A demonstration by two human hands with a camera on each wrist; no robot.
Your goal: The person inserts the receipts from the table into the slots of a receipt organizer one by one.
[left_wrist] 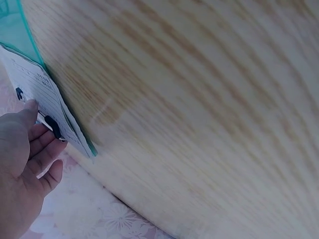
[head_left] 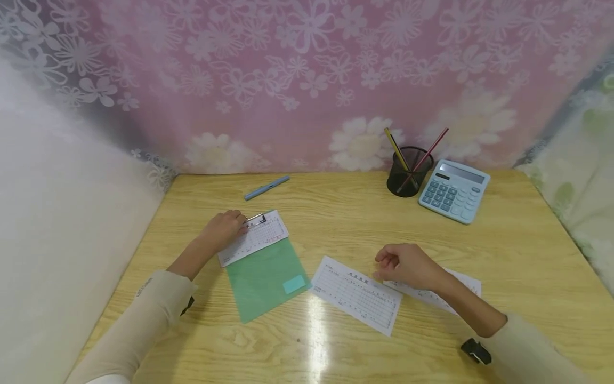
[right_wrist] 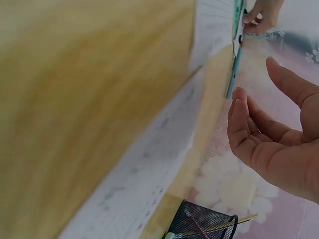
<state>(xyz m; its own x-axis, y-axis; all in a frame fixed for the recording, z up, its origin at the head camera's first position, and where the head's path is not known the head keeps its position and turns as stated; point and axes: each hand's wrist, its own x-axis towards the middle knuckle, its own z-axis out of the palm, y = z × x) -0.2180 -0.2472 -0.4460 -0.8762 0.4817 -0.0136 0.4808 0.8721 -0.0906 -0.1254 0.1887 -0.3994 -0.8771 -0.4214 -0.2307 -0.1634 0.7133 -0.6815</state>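
At the upper end of a green clipboard (head_left: pixel 266 285), my left hand (head_left: pixel 224 231) pinches the metal clip (head_left: pixel 255 219). In the left wrist view the thumb (left_wrist: pixel 31 106) lies on the clip and the fingers curl by its dark end. Under the clip sits a printed form (head_left: pixel 261 234) with red marks. My right hand (head_left: pixel 408 265) hovers over two loose printed forms, its thumb and fingers parted with nothing between them. One loose form (head_left: pixel 357 293) lies beside the clipboard's lower right corner; the other form (head_left: pixel 462 282) is partly hidden under the right hand and forearm.
A blue pen (head_left: pixel 266 188) lies behind the clipboard. At the back right, a black mesh pen cup (head_left: pixel 402 178) holds pencils, next to a light blue calculator (head_left: pixel 454 191). A flowered pink curtain (head_left: pixel 288 96) hangs along the back edge of the wooden table (head_left: pixel 336 224).
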